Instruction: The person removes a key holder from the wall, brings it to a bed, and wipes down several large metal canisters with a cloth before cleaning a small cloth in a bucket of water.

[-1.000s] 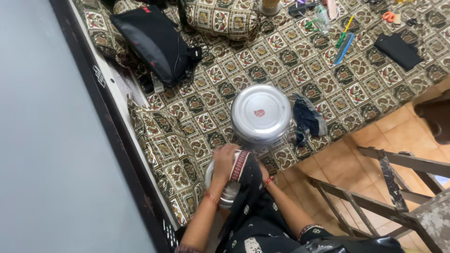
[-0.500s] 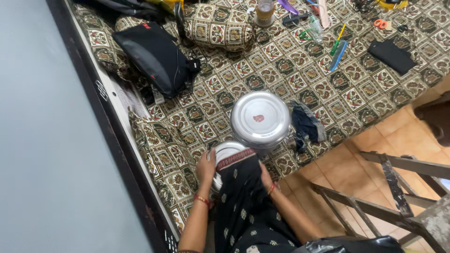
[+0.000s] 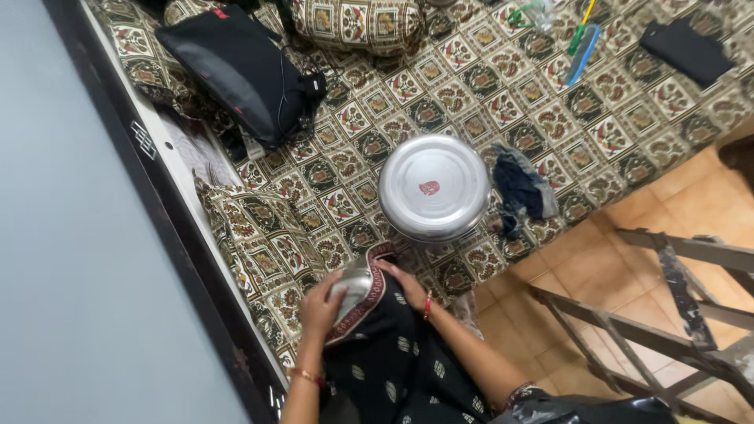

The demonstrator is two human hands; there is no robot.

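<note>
The head view is filled mostly by a bed covered with a patterned bedspread [image 3: 503, 102] of cream, brown and red squares; a grey wall [image 3: 71, 235] is seen along the left, edged by a dark bed frame [image 3: 169, 212]; orange floor tiles [image 3: 613, 235] are seen at the lower right, with a paint-spattered wooden frame [image 3: 667, 290] standing on them. A black bag [image 3: 236, 71] is laid near the upper left of the bed, and a patterned pillow [image 3: 357, 23] beyond it; a second pillow [image 3: 259, 243] is propped at the near left edge. A large round steel container [image 3: 433, 187] (a small red mark at its centre) is set near the bed's edge, and a crumpled dark blue cloth [image 3: 522, 188] lies just beside it on the right; a flat black item [image 3: 687, 49] and a blue and green object [image 3: 583, 47] are seen well apart, at the top right.

Below the container, at the bed's near edge, a small steel vessel [image 3: 353, 284] is held, partly wrapped in a black fabric with a red patterned border [image 3: 385, 345]. The left hand [image 3: 320, 302] is curled around the vessel's left side, fingers closed on it; the right hand [image 3: 404, 284] is pressed onto the fabric against the vessel's right side, fingers bent over it.
</note>
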